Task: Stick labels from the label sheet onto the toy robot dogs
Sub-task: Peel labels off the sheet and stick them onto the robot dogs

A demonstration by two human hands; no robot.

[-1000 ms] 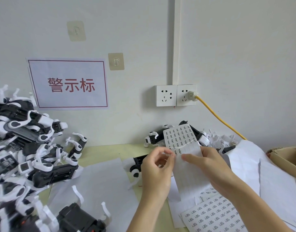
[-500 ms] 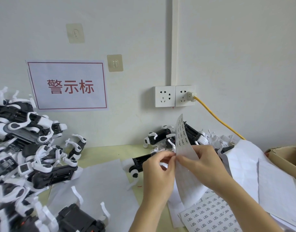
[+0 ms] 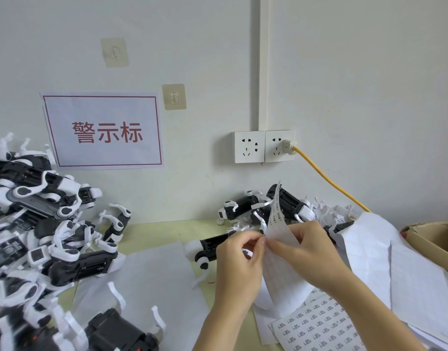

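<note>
Right hand (image 3: pixel 310 252) pinching the label sheet (image 3: pixel 281 249), held upright and curled above the table (image 3: pixel 167 231). Left hand (image 3: pixel 239 259) with thumb and forefinger closed on the sheet's near edge, whether on a label impossible to tell. Toy robot dogs (image 3: pixel 40 224) piled at left, more (image 3: pixel 268 206) behind the sheet by the wall, one (image 3: pixel 207 249) just beyond the left hand.

The scene is viewed from one head-worn camera, directed forward and down, close over the table (image 3: pixel 167 231) toward the wall (image 3: pixel 344 97).
</note>
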